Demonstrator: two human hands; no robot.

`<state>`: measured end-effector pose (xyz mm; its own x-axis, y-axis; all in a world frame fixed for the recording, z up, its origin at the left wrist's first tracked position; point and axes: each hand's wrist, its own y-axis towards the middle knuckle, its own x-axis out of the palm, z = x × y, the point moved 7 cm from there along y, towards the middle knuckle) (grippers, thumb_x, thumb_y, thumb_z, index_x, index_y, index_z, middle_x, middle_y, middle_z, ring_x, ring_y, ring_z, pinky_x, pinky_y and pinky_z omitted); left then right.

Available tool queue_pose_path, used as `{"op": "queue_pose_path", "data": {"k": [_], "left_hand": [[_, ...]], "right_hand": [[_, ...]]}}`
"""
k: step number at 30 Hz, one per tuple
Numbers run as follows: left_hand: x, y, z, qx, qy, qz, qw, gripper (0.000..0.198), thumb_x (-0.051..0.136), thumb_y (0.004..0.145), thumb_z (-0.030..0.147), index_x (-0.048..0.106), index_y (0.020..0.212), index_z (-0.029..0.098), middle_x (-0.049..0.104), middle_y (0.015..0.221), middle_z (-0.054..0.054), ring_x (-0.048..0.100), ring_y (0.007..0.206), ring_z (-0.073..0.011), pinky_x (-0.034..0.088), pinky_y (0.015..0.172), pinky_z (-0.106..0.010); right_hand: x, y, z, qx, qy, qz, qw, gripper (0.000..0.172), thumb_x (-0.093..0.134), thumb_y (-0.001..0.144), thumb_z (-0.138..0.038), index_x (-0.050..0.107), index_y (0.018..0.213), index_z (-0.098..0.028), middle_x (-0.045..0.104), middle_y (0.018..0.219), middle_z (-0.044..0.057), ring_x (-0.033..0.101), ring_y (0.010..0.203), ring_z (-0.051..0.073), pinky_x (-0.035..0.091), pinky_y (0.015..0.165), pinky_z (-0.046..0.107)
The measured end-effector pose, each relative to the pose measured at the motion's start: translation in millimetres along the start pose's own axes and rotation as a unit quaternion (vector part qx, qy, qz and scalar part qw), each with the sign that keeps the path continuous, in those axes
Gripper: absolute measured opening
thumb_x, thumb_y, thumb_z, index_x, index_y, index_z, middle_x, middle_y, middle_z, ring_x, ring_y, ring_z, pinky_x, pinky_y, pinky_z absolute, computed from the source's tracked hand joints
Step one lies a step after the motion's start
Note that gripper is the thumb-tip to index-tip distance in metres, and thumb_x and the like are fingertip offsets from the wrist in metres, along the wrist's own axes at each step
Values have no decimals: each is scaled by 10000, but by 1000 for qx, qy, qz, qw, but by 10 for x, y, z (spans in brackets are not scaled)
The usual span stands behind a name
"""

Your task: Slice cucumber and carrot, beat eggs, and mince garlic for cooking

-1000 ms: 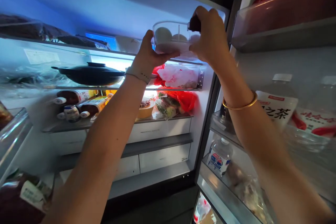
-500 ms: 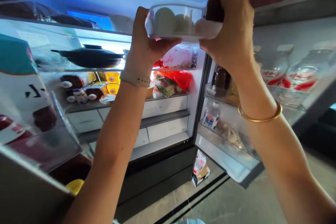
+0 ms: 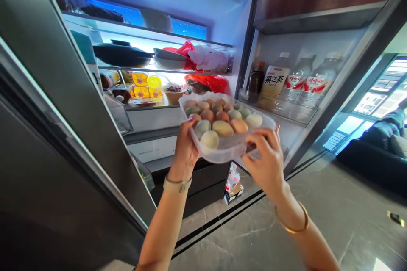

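Egg tray (image 3: 222,155) rests between left fingers (image 3: 188,135) and right fingers (image 3: 266,136), both clamped on its rim.

- A clear plastic box (image 3: 222,156) is held out in front of the open fridge (image 3: 206,4), level with its lower shelves and tipped a little toward the camera.
- It is gripped at its near edge, on the left by the left hand (image 3: 186,150) and on the right by the right hand (image 3: 267,163).
- Eggs (image 3: 223,128) in tan, brown, pale green and white are laid in rows inside, filling it.
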<state>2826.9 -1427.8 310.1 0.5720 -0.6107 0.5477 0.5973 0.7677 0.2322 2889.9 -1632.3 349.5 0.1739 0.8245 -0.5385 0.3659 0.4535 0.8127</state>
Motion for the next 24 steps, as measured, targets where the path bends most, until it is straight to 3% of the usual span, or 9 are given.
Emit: {"op": "queue_pose_path", "data": {"k": [5,10,16,24], "left_hand": [[-365,-736,-559,-86,-14,74,993,257,638,660,427,510,774,236,576,606,50,593,554,-135,479,494,-248],[-437,-1257,-911,-115,-27,100,988,351,654,631,427,548,923,263,667,792,23,682,780,-200,552,611,-301],[-355,-1645,-1130,-106,-19,113,988,557,687,615,454,562,1138,308,690,1088,-13,681,976,-256,577,665,-334],[-272,-1904,-1238,-121,-29,125,984,611,708,601,472,572,1177,319,703,1026,-10,672,1001,-279,589,724,-362]], "right_hand": [[14,-885,127,-22,64,42,997,352,573,714,-49,618,863,-364,604,928,17,646,957,282,429,1030,661],[-53,-1454,272,-29,92,44,994,448,585,669,4,620,874,-392,589,810,-19,683,870,278,464,988,691],[-238,-1827,436,-26,116,53,991,422,636,642,12,612,818,-370,568,766,-36,698,811,291,471,938,735],[-385,-2028,546,-16,105,55,993,365,685,709,-78,575,879,-381,567,818,-24,696,831,288,507,909,715]]}}
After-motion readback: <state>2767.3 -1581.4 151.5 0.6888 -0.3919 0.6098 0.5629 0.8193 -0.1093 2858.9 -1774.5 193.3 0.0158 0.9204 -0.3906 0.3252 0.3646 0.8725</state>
